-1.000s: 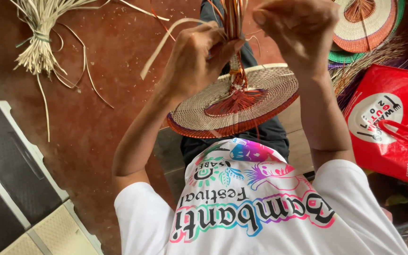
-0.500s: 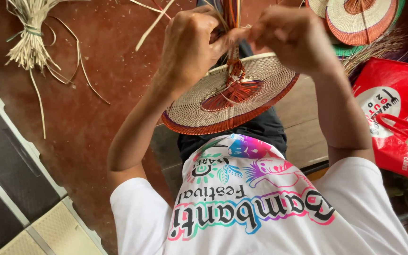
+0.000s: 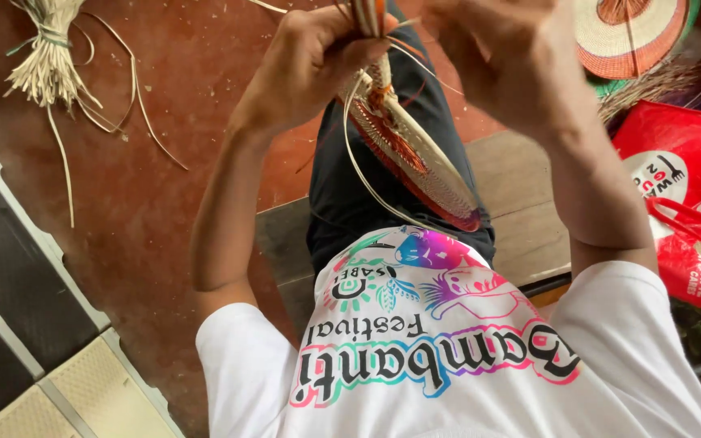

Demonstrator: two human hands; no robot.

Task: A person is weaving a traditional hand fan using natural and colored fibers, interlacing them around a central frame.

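Hands at work: left hand (image 3: 310,61) grips woven fan (image 3: 415,158) at its strand bundle; right hand (image 3: 501,49) pinches strands beside it, which should stay taut.

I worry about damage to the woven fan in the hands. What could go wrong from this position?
1. The left hand grips the woven fan only at its handle end, and the fan hangs tilted on edge; it might twist or slip.
2. A loose pale strand loops free beside the fan and could snag or kink.
3. The right hand is blurred; its hold cannot be judged.
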